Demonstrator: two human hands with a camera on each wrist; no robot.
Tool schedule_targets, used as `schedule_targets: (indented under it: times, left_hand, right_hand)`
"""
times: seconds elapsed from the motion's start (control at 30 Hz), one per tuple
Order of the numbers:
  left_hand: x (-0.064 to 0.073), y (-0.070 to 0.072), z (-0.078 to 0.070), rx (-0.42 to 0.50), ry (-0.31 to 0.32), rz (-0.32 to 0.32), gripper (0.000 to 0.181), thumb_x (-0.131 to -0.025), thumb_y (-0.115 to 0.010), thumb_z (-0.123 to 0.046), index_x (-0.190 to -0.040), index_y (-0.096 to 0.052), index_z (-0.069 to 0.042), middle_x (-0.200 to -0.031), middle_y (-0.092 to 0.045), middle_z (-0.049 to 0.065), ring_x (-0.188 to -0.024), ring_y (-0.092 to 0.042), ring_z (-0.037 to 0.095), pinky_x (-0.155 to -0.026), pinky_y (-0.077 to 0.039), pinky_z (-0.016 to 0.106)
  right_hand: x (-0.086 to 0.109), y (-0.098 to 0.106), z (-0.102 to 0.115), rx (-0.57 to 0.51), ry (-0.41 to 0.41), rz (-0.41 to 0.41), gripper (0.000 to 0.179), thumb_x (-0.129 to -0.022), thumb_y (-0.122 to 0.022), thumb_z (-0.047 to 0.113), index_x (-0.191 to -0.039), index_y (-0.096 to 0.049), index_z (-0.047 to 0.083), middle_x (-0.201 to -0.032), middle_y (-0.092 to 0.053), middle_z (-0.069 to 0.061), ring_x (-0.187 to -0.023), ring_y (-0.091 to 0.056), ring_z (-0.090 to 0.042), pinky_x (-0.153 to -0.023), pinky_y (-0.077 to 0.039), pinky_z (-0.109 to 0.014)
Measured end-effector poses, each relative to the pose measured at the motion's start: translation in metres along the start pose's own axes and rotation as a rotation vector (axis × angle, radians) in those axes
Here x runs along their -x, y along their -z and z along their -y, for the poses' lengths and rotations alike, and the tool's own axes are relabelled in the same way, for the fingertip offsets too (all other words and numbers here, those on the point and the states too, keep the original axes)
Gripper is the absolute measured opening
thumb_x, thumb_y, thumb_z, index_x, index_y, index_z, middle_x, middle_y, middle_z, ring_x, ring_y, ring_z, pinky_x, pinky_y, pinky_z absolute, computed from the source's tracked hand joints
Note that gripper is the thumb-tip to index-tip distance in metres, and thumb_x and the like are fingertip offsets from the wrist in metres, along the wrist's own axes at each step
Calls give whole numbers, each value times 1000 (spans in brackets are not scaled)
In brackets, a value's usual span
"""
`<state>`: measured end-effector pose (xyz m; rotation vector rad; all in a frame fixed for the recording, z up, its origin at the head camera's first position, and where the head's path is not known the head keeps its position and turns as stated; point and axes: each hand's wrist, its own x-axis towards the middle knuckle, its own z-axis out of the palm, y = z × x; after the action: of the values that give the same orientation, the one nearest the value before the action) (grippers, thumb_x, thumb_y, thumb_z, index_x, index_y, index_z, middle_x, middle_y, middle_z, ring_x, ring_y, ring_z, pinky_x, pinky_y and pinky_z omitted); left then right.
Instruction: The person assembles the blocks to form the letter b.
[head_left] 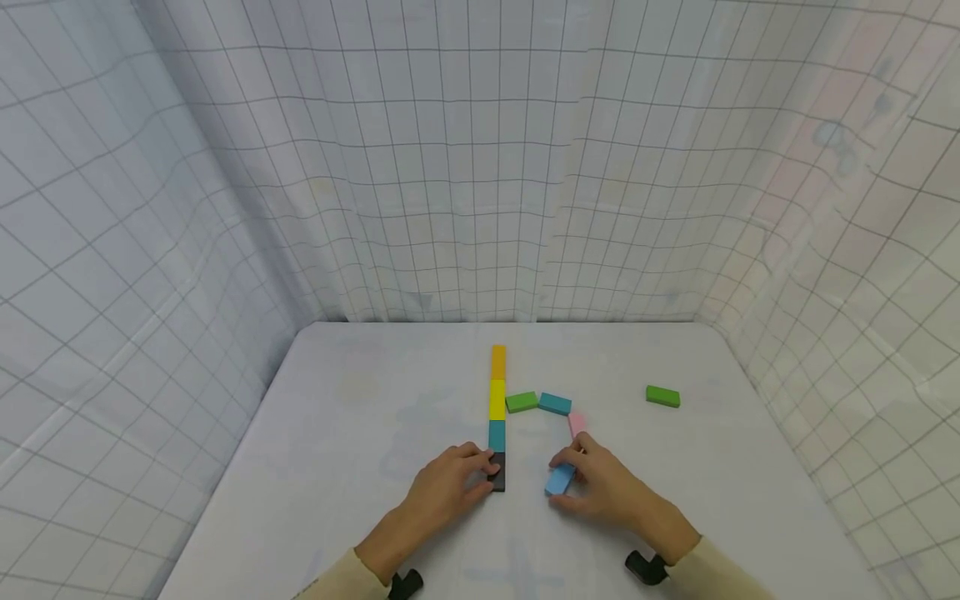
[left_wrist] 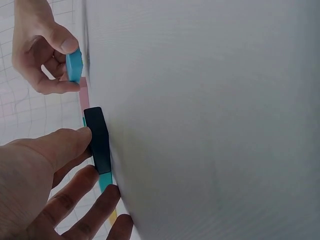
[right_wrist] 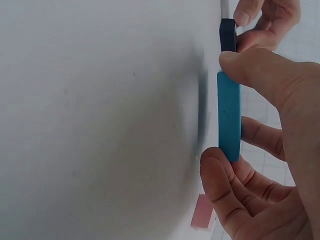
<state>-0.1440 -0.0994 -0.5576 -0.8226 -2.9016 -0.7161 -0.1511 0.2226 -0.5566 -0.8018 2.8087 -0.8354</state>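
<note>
My left hand (head_left: 448, 483) grips a black block (head_left: 498, 473) at the near end of a straight column of blocks. In the left wrist view the thumb lies against the black block's (left_wrist: 99, 142) side. Beyond it in the column come a teal block (head_left: 497, 436), a yellow block (head_left: 497, 400) and an orange block (head_left: 498, 362). My right hand (head_left: 607, 483) pinches a light blue block (head_left: 558, 480) by its ends, thumb at one and fingertips at the other. In the right wrist view this light blue block (right_wrist: 229, 117) hangs close over the table. A pink block (head_left: 576, 423) lies just beyond the right fingers.
A green block (head_left: 521, 402) and a second teal block (head_left: 555, 404) curve rightward from the column toward the pink one. Another green block (head_left: 663, 396) lies apart at the right. Gridded white curtains (head_left: 480, 167) enclose the white table (head_left: 337, 400) at the back and both sides.
</note>
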Motion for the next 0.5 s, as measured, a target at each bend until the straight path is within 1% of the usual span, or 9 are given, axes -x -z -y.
schedule_targets:
  times: [0.07,0.17,0.3,0.5]
  left_hand:
    - [0,-1,0,0,-2,1,28,-101,-95,-21,-128,-90,-21,-126,-82,-1,-111,-78,23,-90,-70,38]
    - [0,-1,0,1,-5,4,28,-101,-94,-20,-128,-89,-20,-127,-82,0,-112,-78,23,-91,-70,39]
    - [-1,-1,-1,0,-6,7,27,-102,-94,-21,-129,-89,-20,-127,-82,0,-113,-78,24,-92,-70,40]
    - [-1,0,-1,-19,5,6,31,-101,-95,-22,-131,-89,-20,-125,-81,-2,-112,-78,23,-91,-70,41]
  right_hand:
    - [-3,-2,5,7,16,13,44,-96,-100,42,-128,-80,20,-117,-57,3,-94,-51,-1,-82,-53,-20]
    - [-7,-6,9,13,43,18,46,-97,-98,44,-129,-80,17,-113,-58,3,-91,-50,0,-80,-51,-19]
    - [-13,-8,10,19,51,36,41,-99,-96,38,-130,-82,14,-106,-58,4,-87,-48,1,-78,-50,-18]
    - [-22,-11,11,21,25,71,33,-104,-92,32,-130,-83,13,-105,-60,3,-84,-50,-1,-76,-51,-19]
